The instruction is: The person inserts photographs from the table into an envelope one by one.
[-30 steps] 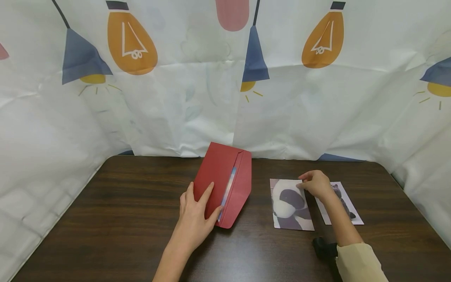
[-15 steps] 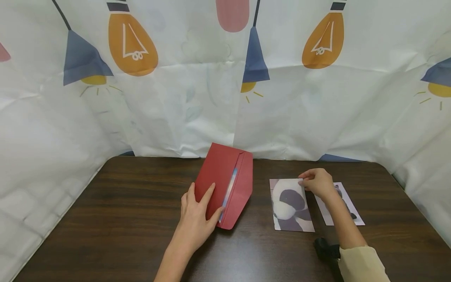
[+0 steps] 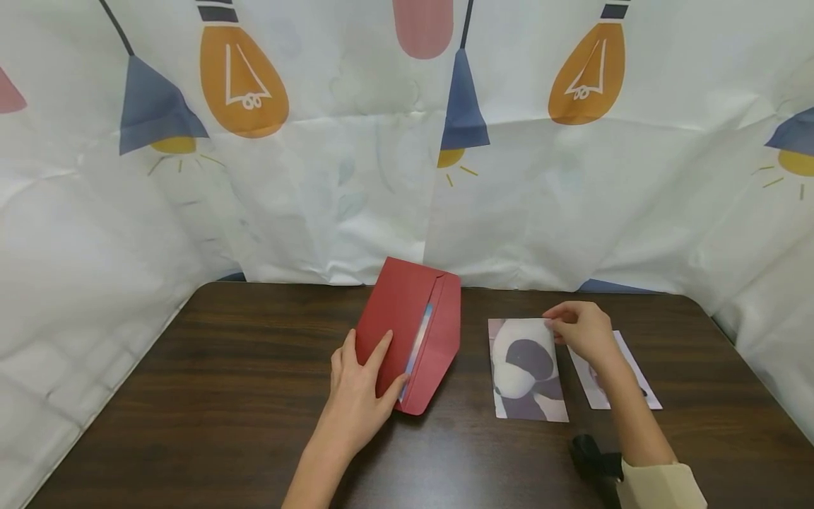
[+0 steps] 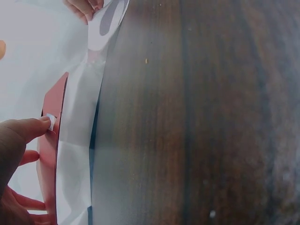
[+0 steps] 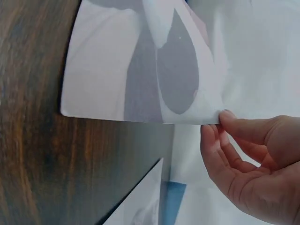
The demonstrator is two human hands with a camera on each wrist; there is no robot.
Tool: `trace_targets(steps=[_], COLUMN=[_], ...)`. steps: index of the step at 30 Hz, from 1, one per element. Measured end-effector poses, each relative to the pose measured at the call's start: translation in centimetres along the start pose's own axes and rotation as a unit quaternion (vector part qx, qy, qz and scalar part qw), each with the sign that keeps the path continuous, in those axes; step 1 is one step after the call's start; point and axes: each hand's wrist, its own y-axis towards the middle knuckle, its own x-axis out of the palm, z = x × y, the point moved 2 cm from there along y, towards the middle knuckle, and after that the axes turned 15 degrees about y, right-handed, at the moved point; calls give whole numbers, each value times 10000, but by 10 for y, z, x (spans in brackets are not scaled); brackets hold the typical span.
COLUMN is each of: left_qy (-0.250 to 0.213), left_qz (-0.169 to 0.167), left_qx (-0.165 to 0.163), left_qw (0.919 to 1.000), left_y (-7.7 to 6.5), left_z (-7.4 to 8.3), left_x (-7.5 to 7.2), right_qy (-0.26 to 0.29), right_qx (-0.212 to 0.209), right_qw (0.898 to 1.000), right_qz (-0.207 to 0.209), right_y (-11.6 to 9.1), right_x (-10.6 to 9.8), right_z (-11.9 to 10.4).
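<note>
A red envelope (image 3: 403,304) lies on the table with its pointed flap to the right. A strip of blue-and-white paper (image 3: 417,346) shows in its slit. My left hand (image 3: 357,399) rests on the envelope with spread fingers, and the thumb touches the paper, as the left wrist view shows. Farther right, my right hand (image 3: 584,331) pinches the upper right corner of a card with a black-and-white panda picture (image 3: 524,371) between thumb and index finger. In the right wrist view this card (image 5: 101,84) has its held corner raised off the table.
A second picture card (image 3: 593,382) lies to the right, partly covered by the right forearm. A black object (image 3: 591,456) sits at the right wrist near the pale sleeve (image 3: 661,488). Behind the dark wooden table (image 3: 210,396) hangs a printed white cloth (image 3: 350,212).
The panda card's upper edge has risen slightly, with my right hand still pinching its corner. My left hand stays on the envelope. The whole view has shifted a little.
</note>
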Motion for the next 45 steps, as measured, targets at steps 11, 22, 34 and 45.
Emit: trace_targets(steps=[11, 22, 34, 45], left_qy=[54, 83, 52, -67], left_qz=[43, 134, 255, 321], left_qx=[22, 82, 86, 87], left_qw=[10000, 9998, 9996, 9994], left_y=[0, 1, 3, 3], left_z=[0, -2, -8, -8], left_x=[1, 0, 0, 3], right_qy=[110, 163, 515, 939], right_qx=[-86, -109, 0, 85], right_qw=[9999, 9998, 9984, 9948], right_qz=[13, -107, -230, -378], right_y=[-8, -13, -17, -22], right_x=[1, -1, -4, -7], right_z=[-5, -8, -15, -23])
